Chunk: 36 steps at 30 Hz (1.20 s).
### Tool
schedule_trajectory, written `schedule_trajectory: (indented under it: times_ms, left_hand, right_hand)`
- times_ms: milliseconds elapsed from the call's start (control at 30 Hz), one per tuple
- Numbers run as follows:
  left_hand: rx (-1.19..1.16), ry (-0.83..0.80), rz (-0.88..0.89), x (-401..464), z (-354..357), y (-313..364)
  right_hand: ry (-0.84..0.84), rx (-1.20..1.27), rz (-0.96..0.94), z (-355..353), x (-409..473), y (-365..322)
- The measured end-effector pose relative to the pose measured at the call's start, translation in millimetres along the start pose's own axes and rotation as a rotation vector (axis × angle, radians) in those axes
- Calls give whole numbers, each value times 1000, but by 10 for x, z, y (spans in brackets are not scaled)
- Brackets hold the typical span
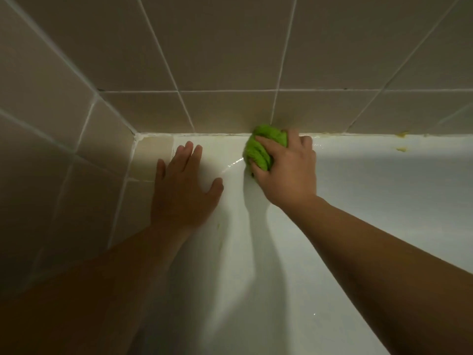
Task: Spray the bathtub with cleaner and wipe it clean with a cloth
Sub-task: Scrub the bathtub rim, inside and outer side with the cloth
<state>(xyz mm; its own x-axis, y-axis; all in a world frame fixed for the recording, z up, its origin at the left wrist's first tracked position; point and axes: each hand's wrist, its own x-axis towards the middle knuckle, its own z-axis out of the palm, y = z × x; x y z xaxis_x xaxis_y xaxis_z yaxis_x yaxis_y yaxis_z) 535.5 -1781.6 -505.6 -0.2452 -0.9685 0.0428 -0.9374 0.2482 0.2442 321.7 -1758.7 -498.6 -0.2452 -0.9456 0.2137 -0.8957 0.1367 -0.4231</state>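
Your two bare forearms fill the lower frame, reaching forward into the white bathtub. Left hand lies flat, palm down, near the tub's corner; its fingers are straight and slightly spread, thumb out to the right, nothing held. Part of it rests on the white surface, and the outer fingers reach toward the beige tile at the corner.

Your right hand grips a bunched green cloth. Fingers are curled over the wad and clamped on it, pressing it to the tub's upper edge, right where the white surface meets the tiled wall. The cloth's top touches the seam along the base of the wall tiles.

A wet, shiny streak runs on the tub just left of the cloth, between your hands. Yellowish spots sit along the seam and on the ledge, far right, well apart from the cloth. Shadows of both arms fall across the tub wall below.
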Motion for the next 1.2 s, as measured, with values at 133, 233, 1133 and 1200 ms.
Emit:
schedule_trajectory:
  times_ms: [133,233,1133,1200]
  left_hand:
    - [-8,22,29,50,37,15]
    - [-31,31,55,70,50,25]
    - [-128,67,-66,63,7,-37]
    - [-104,77,-19,57,37,-28]
  right_hand:
    - [-117,-45,-137,25,130,-303]
    - [-82,-36,-110,-36,67,-93]
    - [-153,-91,-81,23,90,-326]
    - [-180,-83,-136,-7,118,-258]
